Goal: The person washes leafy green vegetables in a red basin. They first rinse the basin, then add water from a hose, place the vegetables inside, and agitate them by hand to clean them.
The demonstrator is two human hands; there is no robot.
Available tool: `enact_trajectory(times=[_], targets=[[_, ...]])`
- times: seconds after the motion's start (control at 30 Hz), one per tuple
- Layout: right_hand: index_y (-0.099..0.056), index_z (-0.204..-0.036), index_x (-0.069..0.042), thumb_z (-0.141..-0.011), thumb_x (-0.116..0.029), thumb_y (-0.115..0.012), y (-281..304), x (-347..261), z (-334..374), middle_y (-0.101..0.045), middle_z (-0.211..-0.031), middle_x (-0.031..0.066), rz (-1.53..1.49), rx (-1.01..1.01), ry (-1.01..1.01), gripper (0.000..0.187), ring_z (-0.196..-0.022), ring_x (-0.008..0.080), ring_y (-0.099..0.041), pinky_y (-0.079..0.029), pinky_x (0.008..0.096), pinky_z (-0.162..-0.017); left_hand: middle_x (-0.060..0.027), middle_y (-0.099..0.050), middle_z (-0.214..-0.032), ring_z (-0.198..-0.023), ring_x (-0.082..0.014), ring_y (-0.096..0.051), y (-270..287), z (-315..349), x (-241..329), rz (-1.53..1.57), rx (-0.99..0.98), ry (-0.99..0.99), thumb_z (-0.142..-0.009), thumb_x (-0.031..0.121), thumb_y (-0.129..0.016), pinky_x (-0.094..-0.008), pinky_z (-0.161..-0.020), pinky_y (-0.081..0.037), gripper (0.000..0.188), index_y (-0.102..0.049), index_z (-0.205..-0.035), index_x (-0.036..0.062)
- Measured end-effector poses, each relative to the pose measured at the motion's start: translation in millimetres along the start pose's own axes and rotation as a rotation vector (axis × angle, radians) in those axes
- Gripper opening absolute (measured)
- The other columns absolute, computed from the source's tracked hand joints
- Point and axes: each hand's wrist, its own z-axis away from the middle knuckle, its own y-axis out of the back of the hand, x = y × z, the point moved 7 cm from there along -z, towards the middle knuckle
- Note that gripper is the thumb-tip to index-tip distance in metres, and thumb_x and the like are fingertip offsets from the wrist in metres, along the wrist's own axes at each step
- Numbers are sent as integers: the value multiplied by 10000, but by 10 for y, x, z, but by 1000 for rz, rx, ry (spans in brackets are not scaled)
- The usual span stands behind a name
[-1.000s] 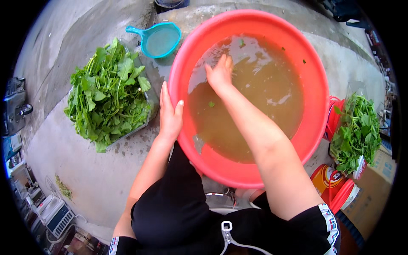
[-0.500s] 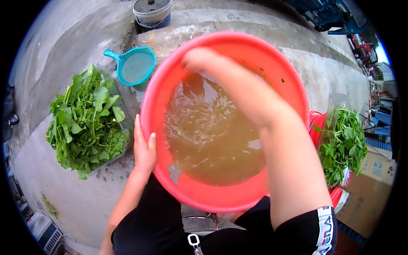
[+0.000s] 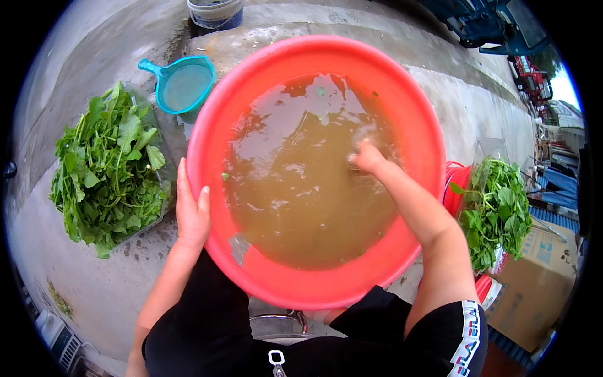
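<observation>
A big round red plastic basin (image 3: 210, 94) holds cloudy brown water (image 3: 295, 188), with small green leaf bits in it. My left hand (image 3: 193, 217) rests against the basin's left side, its fingers stretched along the outer wall and the thumb apart near the rim. It is open and steadies the basin by touch. On the right side of the water, my right hand (image 3: 367, 156) dips in at the surface. Ripples and blur surround it, and its fingertips are under the murky water, so whether they hold anything is hidden.
Leafy greens (image 3: 110, 169) heap in a clear crate on the left. A teal dipper (image 3: 185, 85) lies beyond them, and a bucket (image 3: 217, 14) stands farther back. More greens (image 3: 496, 207) sit at the right, by a cardboard box (image 3: 534, 283). Parked vehicles are at far right.
My right hand has swept from the basin's far left rim to the right side of the water. My left hand stays on the basin's side. The whole view has shifted slightly.
</observation>
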Motion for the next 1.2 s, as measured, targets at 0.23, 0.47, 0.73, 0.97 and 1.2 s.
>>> enact_trajectory(times=[0.23,0.47,0.73,0.97,1.2], targets=[[-178,-1505,-160,-879,-463,-501,1513,86,-115,-66,-1584,-11,1371,392,236,766,-1457,186,7,0,437,-1173,-212,-339,-1454,-1339,-324,-355,-45,-37,0,-1,2,-41,-873,-9,-518,-374,-1097,-288,647,-231,-1453,14],[-136,-1508,-154,-900,-598,-381,540,1442,1096,-58,-1584,26,1490,-195,85,792,-1457,216,21,33,484,-1160,-210,-347,-1452,-1342,-318,-358,30,26,0,-16,26,0,-881,-13,-508,-379,-1093,-299,628,-240,-1448,16],[-456,-1353,-52,-890,-523,-419,-1751,207,2644,-444,-1403,151,454,-669,123,661,-1341,277,-354,-228,441,-1110,-197,-321,-1472,-1353,-300,-348,-19,-5,-53,70,15,-29,-878,-16,-526,-365,-1101,-293,647,-230,-1452,12],[-206,-1473,-26,-996,-461,-267,-2290,-2641,2088,-213,-1529,173,-924,-371,91,648,-1422,300,-163,-135,392,-1158,-208,-350,-1451,-1346,-309,-358,28,10,-56,70,45,-30,-862,-8,-556,-360,-1093,-308,663,-244,-1446,12],[-440,-1334,-49,-987,-479,-269,-123,-3617,312,-486,-1337,111,-1999,-170,-128,579,-1219,266,-459,-353,455,-1044,-217,-337,-1457,-1346,-339,-344,88,35,-146,39,63,-80,-974,174,-457,-378,-1100,-283,540,-255,-1445,5]])
